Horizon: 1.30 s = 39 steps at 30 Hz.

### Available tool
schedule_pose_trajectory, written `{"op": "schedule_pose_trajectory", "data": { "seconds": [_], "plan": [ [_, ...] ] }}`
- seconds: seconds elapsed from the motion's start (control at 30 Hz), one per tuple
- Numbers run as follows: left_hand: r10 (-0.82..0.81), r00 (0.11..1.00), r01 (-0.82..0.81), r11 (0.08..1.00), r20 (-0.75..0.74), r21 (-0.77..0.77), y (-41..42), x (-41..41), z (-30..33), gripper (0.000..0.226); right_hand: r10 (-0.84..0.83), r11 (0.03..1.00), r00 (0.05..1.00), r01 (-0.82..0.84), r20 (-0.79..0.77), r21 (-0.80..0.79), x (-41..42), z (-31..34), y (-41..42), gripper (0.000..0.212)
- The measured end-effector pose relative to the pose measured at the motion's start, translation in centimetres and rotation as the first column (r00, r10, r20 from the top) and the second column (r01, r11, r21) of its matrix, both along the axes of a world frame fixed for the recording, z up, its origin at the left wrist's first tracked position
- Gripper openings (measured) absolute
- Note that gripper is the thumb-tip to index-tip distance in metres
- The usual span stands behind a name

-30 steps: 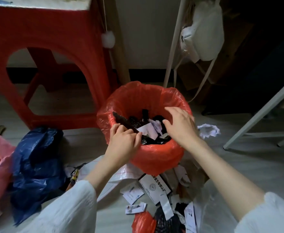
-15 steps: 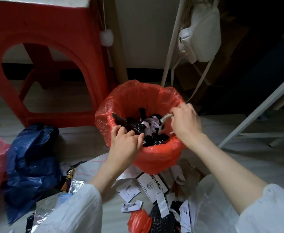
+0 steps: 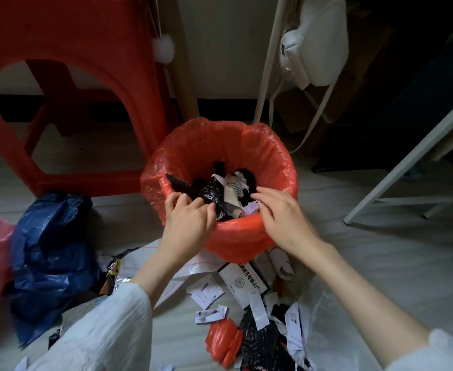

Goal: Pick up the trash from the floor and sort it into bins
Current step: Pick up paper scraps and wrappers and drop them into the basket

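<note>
Here left hand [image 3: 190,220] grips the bin [image 3: 220,145] rim; right hand [image 3: 281,212], fingers relaxed, hovers over it.

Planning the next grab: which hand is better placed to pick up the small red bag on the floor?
Probably the right hand: it is open above the bin, while the left hand grips its rim. The red bag lies between both arms.

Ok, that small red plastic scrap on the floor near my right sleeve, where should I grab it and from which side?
Judging by its pose, pinch the red plastic scrap on its raised crumpled folds, coming straight down from above. It lies loose on the floor, crowded by black wrapper on its right, so a side approach would likely catch neighbours.
</note>
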<state>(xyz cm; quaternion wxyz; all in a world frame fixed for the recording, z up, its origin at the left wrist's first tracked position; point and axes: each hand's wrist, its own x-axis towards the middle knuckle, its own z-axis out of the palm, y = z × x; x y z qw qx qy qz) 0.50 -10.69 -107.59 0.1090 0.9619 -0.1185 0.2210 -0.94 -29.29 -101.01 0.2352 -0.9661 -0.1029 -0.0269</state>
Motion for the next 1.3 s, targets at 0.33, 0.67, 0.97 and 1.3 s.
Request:
{"op": "schedule_pose_trajectory", "data": {
  "seconds": [0.33, 0.67, 0.97, 1.3],
  "plan": [
    [-0.192, 0.975, 0.189, 0.981, -0.11, -0.036, -2.7, -2.6, 1.9, 0.039, -0.458, 0.885, 0.86, 0.465, -0.226, -0.023, -10.3, -4.8, -8.8, 0.041],
    [-0.275, 0.961, 0.264, 0.947, -0.034, -0.184, -4.5, -7.4, 2.3, 0.028, -0.65, 0.737, 0.538, 0.618, -0.537, -0.273, -13.2, -11.8, -7.8, 0.055],
    [-0.34, 0.759, 0.303, 0.939, -0.555, -0.16, -6.3, -10.0, 6.9, 0.029, -0.765, 0.586, 0.542, 0.81, -0.349, -0.028, -13.7, -1.1, -8.2, 0.027],
    [-0.551, 0.567, -0.271, 0.577, -0.612, -0.771, -7.7, -11.7, 21.5, 0.059, -0.163, 0.061, 0.838, 0.535, -0.52, 0.843, -14.3, 15.7, -4.3, 0.016]
  ]
}}
